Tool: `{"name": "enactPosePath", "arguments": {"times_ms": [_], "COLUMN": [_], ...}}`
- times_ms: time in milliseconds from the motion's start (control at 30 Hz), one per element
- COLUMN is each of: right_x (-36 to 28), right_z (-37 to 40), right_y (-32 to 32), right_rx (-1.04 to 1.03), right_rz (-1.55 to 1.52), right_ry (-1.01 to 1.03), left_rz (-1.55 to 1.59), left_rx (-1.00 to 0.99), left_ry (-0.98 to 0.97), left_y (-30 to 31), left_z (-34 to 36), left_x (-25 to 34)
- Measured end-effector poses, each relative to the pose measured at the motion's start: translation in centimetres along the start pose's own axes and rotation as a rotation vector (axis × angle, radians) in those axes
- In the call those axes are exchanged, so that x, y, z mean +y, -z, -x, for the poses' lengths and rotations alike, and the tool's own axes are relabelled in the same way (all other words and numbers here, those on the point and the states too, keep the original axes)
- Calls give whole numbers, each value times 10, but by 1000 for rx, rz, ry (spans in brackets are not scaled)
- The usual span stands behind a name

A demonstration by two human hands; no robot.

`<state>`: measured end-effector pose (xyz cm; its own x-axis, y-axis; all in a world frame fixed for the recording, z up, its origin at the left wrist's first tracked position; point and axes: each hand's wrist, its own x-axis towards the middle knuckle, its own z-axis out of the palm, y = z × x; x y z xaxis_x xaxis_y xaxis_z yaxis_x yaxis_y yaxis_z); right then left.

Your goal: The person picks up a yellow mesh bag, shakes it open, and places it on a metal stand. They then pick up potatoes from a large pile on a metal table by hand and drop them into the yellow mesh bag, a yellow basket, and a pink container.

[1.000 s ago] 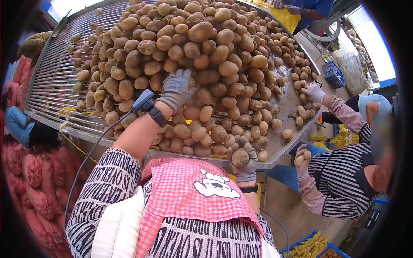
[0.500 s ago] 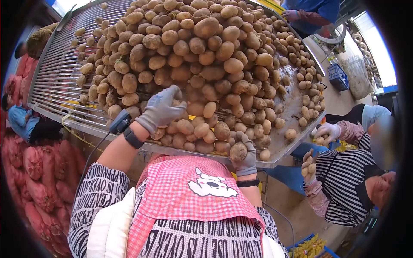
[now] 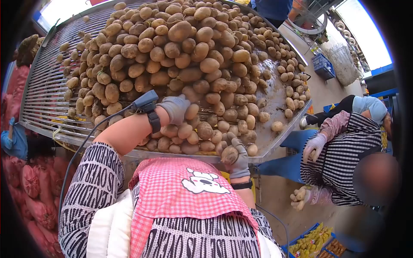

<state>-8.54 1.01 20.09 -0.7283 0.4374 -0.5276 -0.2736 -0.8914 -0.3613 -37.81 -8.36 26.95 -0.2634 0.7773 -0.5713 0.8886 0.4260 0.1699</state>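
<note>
Right hand (image 3: 240, 161) clasps a potato (image 3: 229, 155), near side of the bench (image 3: 275, 99); left hand (image 3: 174, 109) meets the potato heap (image 3: 180, 53), grip hidden.

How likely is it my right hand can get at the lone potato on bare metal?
Probably yes: past one neighbouring potato, bare metal lies between the right hand and lone potato, though the held potato may need releasing first.

Rounded brown potatoes (image 3: 180, 31) look matt and rough; the silver slatted table (image 3: 45, 96), shiny metal; the pink checked apron (image 3: 161, 189), matt cloth.
</note>
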Motion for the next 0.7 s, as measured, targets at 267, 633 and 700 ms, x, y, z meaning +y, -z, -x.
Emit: {"name": "enactPosePath", "arguments": {"times_ms": [267,633,700], "right_x": [-10,-39,-47], "right_z": [-3,-60,-93], "right_y": [-11,-78,-112], "right_rx": [11,-87,-125], "right_rz": [19,616,845], "right_ry": [2,209,369], "left_rz": [-159,2056,2257], "left_rx": [131,445,467], "left_ry": [32,-141,-197], "left_y": [-22,-72,-83], "left_z": [14,98,112], "left_x": [-1,-38,-32]}}
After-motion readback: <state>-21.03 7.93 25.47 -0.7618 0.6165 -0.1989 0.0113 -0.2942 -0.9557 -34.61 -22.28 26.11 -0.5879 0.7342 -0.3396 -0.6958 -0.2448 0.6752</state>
